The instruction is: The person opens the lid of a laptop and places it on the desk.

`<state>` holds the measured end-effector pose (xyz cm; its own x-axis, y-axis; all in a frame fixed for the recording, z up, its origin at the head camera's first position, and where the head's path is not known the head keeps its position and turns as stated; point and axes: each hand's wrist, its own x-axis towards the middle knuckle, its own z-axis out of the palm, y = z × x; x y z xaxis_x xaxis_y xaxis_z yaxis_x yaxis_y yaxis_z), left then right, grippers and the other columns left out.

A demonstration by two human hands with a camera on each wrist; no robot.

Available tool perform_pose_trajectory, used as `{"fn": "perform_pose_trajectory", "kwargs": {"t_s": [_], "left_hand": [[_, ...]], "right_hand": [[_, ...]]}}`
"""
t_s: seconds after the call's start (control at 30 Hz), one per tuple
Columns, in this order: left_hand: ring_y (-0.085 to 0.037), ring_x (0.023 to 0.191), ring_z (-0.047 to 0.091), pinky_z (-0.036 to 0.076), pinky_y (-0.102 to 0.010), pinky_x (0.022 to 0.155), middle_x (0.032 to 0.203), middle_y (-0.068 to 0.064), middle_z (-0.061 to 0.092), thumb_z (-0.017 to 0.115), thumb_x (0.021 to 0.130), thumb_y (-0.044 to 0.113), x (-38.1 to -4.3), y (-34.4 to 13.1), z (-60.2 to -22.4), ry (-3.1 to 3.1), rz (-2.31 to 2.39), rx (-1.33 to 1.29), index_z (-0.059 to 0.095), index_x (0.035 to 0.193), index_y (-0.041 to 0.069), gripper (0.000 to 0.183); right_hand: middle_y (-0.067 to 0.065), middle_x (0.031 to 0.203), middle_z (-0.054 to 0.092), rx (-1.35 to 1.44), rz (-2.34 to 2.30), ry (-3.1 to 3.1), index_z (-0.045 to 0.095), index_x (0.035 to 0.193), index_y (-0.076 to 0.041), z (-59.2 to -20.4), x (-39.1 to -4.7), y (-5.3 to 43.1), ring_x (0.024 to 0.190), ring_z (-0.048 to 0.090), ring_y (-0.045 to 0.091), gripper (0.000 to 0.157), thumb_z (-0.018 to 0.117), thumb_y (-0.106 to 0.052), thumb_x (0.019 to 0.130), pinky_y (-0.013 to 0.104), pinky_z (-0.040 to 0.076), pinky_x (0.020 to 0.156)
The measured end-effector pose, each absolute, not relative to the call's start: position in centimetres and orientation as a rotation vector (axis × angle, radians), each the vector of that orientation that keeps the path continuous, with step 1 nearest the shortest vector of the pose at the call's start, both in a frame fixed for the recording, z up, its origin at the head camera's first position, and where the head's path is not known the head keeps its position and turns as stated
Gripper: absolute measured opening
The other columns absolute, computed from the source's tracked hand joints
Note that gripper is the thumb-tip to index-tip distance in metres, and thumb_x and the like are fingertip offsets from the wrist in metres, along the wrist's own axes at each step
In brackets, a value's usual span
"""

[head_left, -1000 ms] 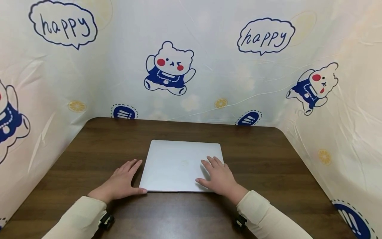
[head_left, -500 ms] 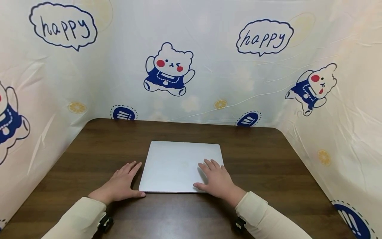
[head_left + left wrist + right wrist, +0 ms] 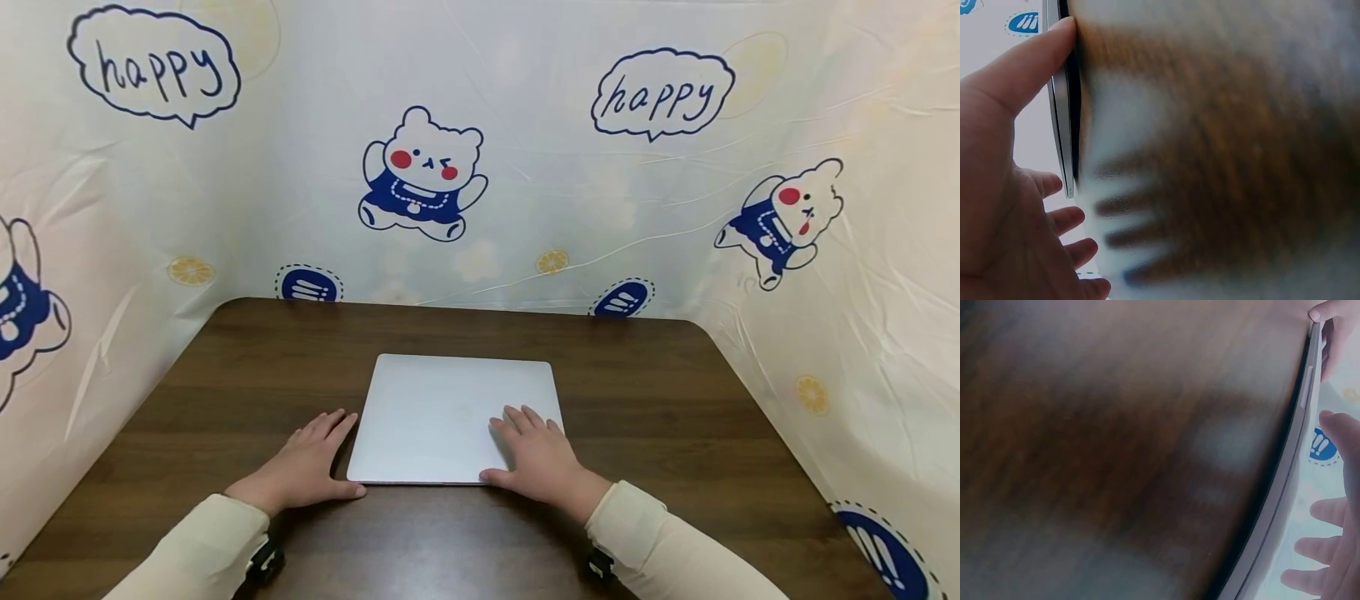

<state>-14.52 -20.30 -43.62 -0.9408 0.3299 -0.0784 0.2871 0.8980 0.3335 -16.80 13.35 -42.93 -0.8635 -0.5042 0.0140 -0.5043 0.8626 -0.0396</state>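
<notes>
A closed silver laptop (image 3: 427,417) lies flat on the brown wooden table, its thin front edge (image 3: 1063,119) facing the person. My left hand (image 3: 300,467) is spread at the laptop's front left corner. Its thumb touches the front edge there, while the fingers extend along the left side. Over the right part of the lid is my right hand (image 3: 543,458), palm down with fingers spread. In the right wrist view, the right thumb (image 3: 1338,428) stands apart from the laptop's edge, and the left hand (image 3: 1329,325) shows at the far corner.
The wooden table (image 3: 637,400) has rounded far corners and reaches back to a pale curtain (image 3: 540,192) printed with cartoon bears, words and lemon slices. The curtain also hangs along both sides. Dark wrist devices (image 3: 266,560) sit below the cream sleeves (image 3: 198,542).
My right hand has shifted left and toward the person across the lid, its thumb coming to the front edge. The left hand and laptop have stayed nearly in place.
</notes>
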Motion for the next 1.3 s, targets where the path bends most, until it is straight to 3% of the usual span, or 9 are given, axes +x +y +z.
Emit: {"fn": "perform_pose_trajectory", "kwargs": {"t_s": [1.3], "left_hand": [[-0.046, 0.126, 0.023, 0.024, -0.061, 0.094, 0.139, -0.026, 0.027, 0.060, 0.065, 0.069, -14.6, -20.2, -43.8, 2.919, 0.493, 0.510, 0.034, 0.136, 0.000, 0.102]], "right_hand": [[0.010, 0.129, 0.047, 0.877, -0.089, -2.956, 0.051, 0.126, -0.011, -43.3, -15.7, 12.6, 0.118, 0.044, 0.033, 0.072, 0.052, -0.063, 0.076, 0.039, 0.039, 0.094]]}}
